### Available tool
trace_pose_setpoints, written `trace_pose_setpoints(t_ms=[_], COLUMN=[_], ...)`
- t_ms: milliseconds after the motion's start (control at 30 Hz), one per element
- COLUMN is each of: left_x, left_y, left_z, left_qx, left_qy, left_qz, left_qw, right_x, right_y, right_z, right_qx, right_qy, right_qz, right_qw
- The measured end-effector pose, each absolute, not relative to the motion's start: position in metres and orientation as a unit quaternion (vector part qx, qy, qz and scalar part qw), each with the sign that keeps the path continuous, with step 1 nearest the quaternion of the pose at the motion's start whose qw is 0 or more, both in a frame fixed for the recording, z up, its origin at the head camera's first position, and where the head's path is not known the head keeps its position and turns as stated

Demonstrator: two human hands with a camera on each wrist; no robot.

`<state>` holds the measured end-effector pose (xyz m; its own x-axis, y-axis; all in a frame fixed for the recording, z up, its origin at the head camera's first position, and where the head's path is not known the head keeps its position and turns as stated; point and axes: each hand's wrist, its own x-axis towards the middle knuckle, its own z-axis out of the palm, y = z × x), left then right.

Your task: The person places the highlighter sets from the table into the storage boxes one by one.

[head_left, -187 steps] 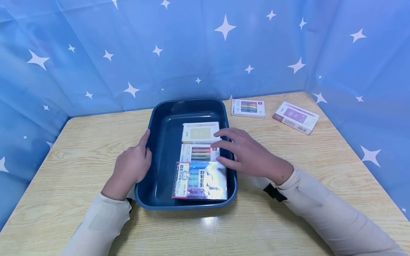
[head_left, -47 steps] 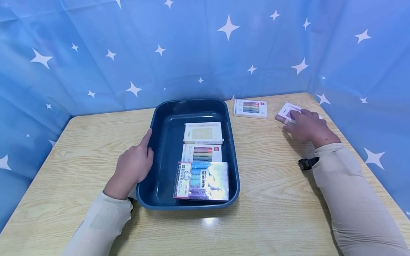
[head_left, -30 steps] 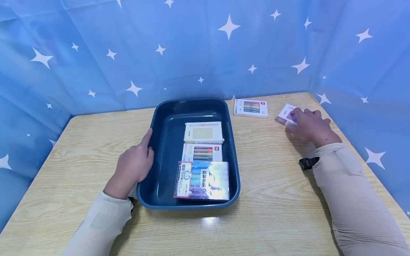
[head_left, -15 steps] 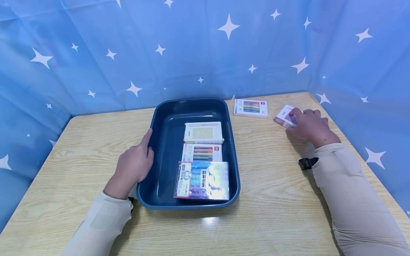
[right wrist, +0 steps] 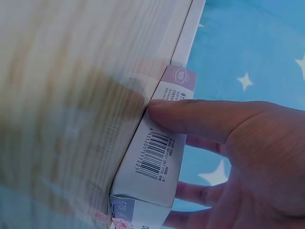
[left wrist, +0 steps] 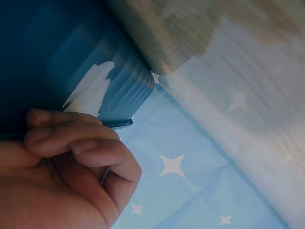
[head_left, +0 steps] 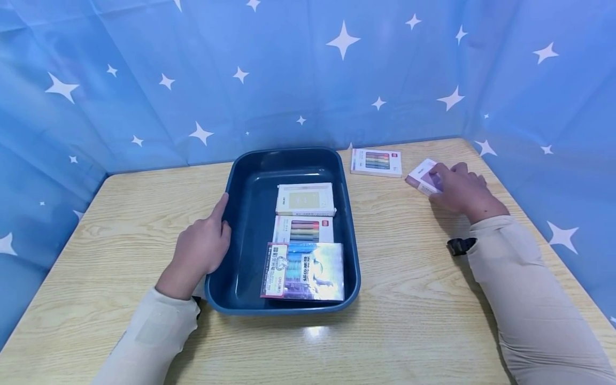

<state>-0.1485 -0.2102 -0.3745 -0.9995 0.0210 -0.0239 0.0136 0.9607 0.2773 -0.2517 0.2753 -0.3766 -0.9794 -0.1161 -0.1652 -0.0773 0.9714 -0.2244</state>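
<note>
In the head view, my left hand [head_left: 199,248] holds the left rim of a deep blue plastic bin [head_left: 243,214], index finger laid along the edge. The left wrist view shows its other fingers curled beneath the rim, by the outer wall. At the far right, my right hand [head_left: 464,190] grips a flat white box with a purple panel [head_left: 424,176], which is partly hidden under the hand. The right wrist view has the thumb pressed on the box's barcode side [right wrist: 155,150], the other fingers behind it, and that long side lying close along the tabletop.
Along the bin's right side lie a cream-panelled box [head_left: 305,199], a box with a window of coloured sticks [head_left: 303,229], and a shiny blue-purple pack [head_left: 303,271] overlapping it. Another windowed box [head_left: 376,162] sits on the wooden table [head_left: 399,299] near the blue star-patterned curtain [head_left: 289,69].
My right hand has gone from over the boxes in the bin to the purple-panelled box, and this box has slid a little left. My left hand stays on the rim.
</note>
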Motion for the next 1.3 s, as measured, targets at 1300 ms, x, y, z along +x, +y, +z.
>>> trace_pose_setpoints(t_ms=[1300], left_x=[-0.149], left_y=[-0.210], left_z=[-0.374], left_qx=[0.011], left_qy=[0.990], left_qz=[0.141], left_qw=[0.013], right_x=[-0.248], right_y=[0.262], right_z=[-0.369], right_qx=[-0.050], right_qy=[0.983], right_qz=[-0.134], right_qw=[0.119])
